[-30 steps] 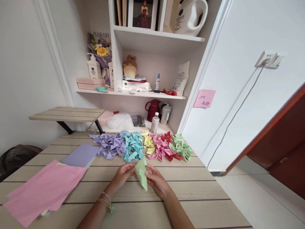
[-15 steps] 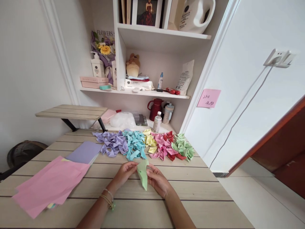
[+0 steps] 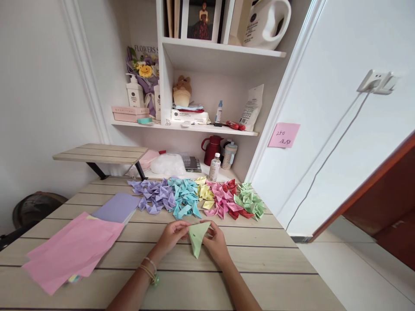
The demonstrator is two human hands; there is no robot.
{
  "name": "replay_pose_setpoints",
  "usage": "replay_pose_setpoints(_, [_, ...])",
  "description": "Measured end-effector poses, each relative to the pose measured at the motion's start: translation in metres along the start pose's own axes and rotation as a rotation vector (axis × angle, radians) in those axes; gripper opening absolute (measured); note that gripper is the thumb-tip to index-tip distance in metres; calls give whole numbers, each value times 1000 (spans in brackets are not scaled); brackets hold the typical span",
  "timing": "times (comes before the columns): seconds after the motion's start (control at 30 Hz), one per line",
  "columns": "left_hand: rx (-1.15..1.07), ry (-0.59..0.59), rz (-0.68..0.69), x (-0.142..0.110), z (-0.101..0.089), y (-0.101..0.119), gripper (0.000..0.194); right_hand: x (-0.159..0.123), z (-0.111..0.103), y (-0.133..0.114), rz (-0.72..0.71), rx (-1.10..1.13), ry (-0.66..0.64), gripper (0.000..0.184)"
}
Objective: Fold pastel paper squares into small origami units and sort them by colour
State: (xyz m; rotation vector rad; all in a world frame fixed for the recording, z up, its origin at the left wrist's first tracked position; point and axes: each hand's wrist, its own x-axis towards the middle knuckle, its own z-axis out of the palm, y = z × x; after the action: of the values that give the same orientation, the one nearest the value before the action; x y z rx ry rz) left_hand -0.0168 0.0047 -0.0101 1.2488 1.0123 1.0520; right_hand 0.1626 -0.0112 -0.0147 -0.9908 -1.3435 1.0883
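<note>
A folded light green paper (image 3: 198, 237), shaped like a triangle with its point downward, is held up between my two hands over the table. My left hand (image 3: 173, 235) pinches its upper left corner. Around the upper right edge, my right hand (image 3: 216, 242) is closed, with some fingers hidden behind the paper. Just beyond lie folded paper pieces in colour groups: purple (image 3: 155, 196), blue (image 3: 184, 196), yellow (image 3: 203, 190), pink (image 3: 222, 198), red (image 3: 234, 213) and green (image 3: 251, 201).
On the left of the wooden table (image 3: 259, 255) lies a stack of pink sheets (image 3: 71, 248) with a purple sheet (image 3: 116, 205). A small raised stand (image 3: 100, 152) is behind them. At the back stand a clear bottle (image 3: 214, 167) and a red jug (image 3: 212, 150).
The green paper has turned from a narrow, slanted shape to a wider triangle facing me. My right hand has shifted up along its right edge. The view has tilted slightly.
</note>
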Motion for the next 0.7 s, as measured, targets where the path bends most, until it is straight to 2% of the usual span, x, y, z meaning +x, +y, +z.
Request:
replay_pose_setpoints(0.1, [-4, -55, -11, -1, 1, 1, 45, -1, 0, 0, -140, -138, 21, 25])
replay_pose_setpoints(0.23, [-41, -99, -32, -1, 1, 3, 44, -3, 0, -1, -281, -241, 17, 29])
replay_pose_setpoints(0.3, [-47, -94, -33, -1, 0, 3, 45, -3, 1, -1, -253, -229, -4, 24])
replay_pose_setpoints(0.37, [-54, -54, -20, 0, -1, 2, 48, -3, 2, 0, -164, -177, -61, 18])
replay_pose_setpoints(0.47, [-68, 12, 10, 1, -4, -1, 50, -4, 3, 4, -6, -99, -185, 20])
replay_pose_setpoints(0.53, [-81, 17, 28, 3, -4, -3, 48, -4, 4, 5, 40, -93, -211, 23])
replay_pose_setpoints(0.6, [-101, 5, 37, 3, -4, -3, 44, -3, 3, 5, 43, -105, -155, 26])
replay_pose_setpoints(0.7, [-102, 2, 53, 2, -3, -1, 39, -1, 1, 5, 36, -107, 0, 33])
